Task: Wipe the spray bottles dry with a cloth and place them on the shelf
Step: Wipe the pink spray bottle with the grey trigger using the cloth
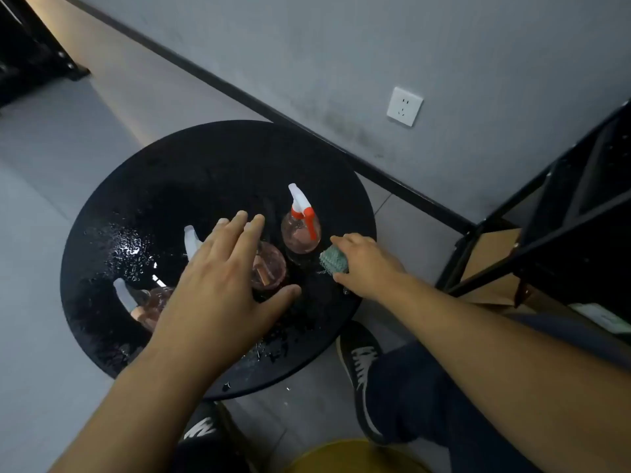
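Three clear pinkish spray bottles stand on a wet round black table [191, 172]. The far bottle [301, 230] has a white nozzle and a red trigger. The middle bottle [269, 268] sits partly hidden under my left hand [218, 278], which hovers over it with fingers spread and straight. The near-left bottle [146, 303] shows a white nozzle beside my left wrist. My right hand [365, 264] grips a green cloth [334, 261] at the table's right edge, just right of the far bottle.
A black metal shelf [560, 213] stands at the right, with cardboard [491, 254] at its foot. Water drops cover the table's left half. A wall socket [404, 106] is on the grey wall. A yellow stool [355, 457] and my shoes are below the table.
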A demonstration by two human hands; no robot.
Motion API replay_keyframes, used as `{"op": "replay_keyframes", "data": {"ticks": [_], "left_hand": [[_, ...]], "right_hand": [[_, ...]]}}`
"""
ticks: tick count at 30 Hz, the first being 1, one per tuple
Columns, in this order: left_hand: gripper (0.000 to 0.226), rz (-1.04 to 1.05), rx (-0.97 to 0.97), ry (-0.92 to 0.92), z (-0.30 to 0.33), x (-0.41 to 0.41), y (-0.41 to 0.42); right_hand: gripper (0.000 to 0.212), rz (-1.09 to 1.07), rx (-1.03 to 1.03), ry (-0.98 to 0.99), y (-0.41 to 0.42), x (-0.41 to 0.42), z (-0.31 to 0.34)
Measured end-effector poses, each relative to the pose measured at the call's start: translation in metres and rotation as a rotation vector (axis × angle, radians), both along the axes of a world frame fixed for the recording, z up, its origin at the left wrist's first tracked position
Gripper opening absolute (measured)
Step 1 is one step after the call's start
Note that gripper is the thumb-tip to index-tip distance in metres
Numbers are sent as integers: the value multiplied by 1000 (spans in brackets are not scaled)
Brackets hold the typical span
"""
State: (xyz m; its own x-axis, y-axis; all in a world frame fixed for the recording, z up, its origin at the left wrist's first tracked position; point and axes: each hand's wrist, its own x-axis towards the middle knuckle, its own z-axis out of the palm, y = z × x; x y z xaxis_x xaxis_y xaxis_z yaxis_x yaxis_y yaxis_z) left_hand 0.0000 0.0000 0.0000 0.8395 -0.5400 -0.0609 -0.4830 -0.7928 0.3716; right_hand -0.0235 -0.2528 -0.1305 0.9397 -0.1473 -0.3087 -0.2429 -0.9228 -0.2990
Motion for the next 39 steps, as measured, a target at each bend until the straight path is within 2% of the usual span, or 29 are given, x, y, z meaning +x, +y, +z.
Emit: {"op": "replay_keyframes", "data": {"ticks": [5,12,25,33,39], "left_hand": [[108,-25,22,7,-7,2,-2],[108,-32,16,-25,-14,3,-3],[105,-18,9,-54,-14,6,-3],[104,24,-21,-63,7,-1,8],[98,116,-46,-89,21,-11,38]], "right_hand": [[70,20,-47,74,-2,6,-16],[64,32,-4,100,-1,17,-31],[40,70,4,50,7,22,-39],[38,66,10,-23,7,-6,-7],[41,50,4,-188,14,-29,50]]}}
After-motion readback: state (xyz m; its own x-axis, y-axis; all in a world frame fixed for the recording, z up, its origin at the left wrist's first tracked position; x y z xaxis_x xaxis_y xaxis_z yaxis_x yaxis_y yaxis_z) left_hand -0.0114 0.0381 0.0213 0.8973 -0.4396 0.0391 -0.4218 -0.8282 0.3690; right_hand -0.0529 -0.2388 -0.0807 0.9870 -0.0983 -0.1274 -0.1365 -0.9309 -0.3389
